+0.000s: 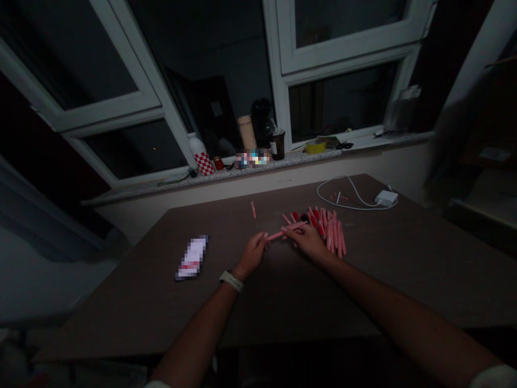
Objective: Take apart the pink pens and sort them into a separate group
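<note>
Pink pen spans the gap between left hand and right hand, their fingers pinched narrowly on its ends, steadying it beside a heap of pink pens.

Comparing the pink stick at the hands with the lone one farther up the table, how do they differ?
The held pink stick runs crosswise, the lone pink stick lengthwise, pointing away from the person. The held pink stick is in the right hand, while the lone pink stick touches no hand. Both are slim and pink.
</note>
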`<move>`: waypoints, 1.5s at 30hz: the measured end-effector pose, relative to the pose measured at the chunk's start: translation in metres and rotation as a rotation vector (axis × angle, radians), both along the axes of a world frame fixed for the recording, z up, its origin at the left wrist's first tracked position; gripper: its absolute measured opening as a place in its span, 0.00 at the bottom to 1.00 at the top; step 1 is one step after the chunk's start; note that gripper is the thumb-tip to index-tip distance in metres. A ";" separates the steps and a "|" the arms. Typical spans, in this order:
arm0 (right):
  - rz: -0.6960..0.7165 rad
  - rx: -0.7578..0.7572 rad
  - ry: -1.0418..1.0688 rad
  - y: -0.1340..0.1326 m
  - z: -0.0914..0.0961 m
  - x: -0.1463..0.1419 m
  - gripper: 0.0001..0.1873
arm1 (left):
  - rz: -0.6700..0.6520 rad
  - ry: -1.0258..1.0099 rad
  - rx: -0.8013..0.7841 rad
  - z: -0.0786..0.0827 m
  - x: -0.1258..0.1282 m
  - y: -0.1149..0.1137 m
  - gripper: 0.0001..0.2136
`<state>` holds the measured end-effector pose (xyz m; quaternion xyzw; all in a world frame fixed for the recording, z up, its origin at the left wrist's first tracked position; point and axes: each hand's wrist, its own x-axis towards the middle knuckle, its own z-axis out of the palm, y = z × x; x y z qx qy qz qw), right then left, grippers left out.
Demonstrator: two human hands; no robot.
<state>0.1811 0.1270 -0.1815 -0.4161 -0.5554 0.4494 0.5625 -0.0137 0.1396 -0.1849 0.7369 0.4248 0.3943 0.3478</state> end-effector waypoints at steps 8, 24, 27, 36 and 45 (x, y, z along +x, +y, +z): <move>0.046 0.054 -0.116 -0.005 0.007 0.000 0.21 | 0.075 0.057 0.010 0.000 -0.003 0.004 0.22; -0.014 0.003 -0.067 0.002 -0.001 0.002 0.22 | -0.055 -0.004 -0.024 0.001 0.001 0.001 0.20; -0.023 0.000 -0.109 -0.002 0.003 0.002 0.23 | -0.033 -0.003 -0.042 0.002 0.000 0.001 0.22; 0.001 0.033 -0.130 -0.003 0.007 0.003 0.24 | -0.076 -0.084 -0.138 0.002 -0.002 0.003 0.23; 0.101 0.160 -0.094 -0.003 0.003 0.000 0.19 | -0.018 -0.226 -0.272 -0.008 -0.003 0.011 0.26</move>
